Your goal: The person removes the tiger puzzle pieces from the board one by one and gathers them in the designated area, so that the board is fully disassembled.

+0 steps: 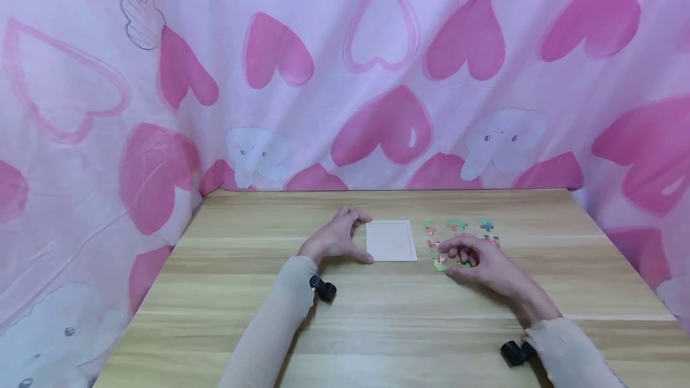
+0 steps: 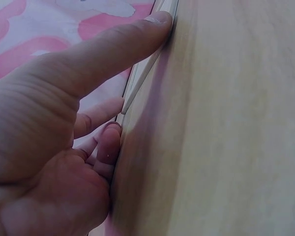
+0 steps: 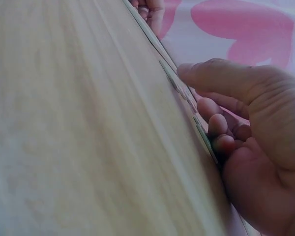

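Observation:
A square white puzzle tray (image 1: 390, 241) lies flat near the middle of the table. My left hand (image 1: 336, 237) holds its left side, thumb at the near corner and fingertips at the far one. In the left wrist view, the thumb (image 2: 123, 46) meets the tray's edge. To the right of the tray, several colourful jigsaw pieces (image 1: 457, 224) are spread in loose rows. Over the nearer ones hovers my right hand (image 1: 482, 262), thumb and index finger apart, other fingers curled loosely. In the right wrist view, flat jigsaw pieces (image 3: 202, 135) lie just beneath the fingertips. Part of the rows is hidden behind this hand.
Both hands work above a wooden table (image 1: 377, 328). A pink curtain with hearts (image 1: 383, 124) hangs behind its far edge and along both sides. Black wrist cameras sit on the left sleeve (image 1: 275, 322) and right sleeve (image 1: 571, 352).

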A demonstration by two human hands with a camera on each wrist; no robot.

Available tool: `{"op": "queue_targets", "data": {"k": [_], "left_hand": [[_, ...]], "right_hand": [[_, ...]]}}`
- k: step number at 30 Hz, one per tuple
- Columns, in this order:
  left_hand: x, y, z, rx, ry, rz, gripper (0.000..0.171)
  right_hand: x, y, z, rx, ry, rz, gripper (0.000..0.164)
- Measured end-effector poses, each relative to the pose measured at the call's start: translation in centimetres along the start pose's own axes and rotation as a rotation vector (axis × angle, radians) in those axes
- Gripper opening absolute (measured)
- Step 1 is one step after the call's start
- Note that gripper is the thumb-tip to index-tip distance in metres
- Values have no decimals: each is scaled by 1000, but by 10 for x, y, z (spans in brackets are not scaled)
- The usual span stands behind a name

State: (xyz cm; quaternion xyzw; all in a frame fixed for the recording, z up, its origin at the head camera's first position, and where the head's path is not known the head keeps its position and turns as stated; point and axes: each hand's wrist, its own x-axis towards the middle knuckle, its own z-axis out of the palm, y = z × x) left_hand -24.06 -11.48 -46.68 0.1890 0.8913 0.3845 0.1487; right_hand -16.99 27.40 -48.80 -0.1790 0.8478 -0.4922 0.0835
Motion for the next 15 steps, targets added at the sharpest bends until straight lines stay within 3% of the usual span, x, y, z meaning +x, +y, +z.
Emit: {"op": "queue_targets", "data": {"k": [6,15], "left_hand": [[1,3,3,7,-15,-7,98],[0,3,-1,4,-34,17,102]], "right_hand": [[-3,-3,-5,118,24,29,47],[-6,-19,-14,113,131,18,44]]}}
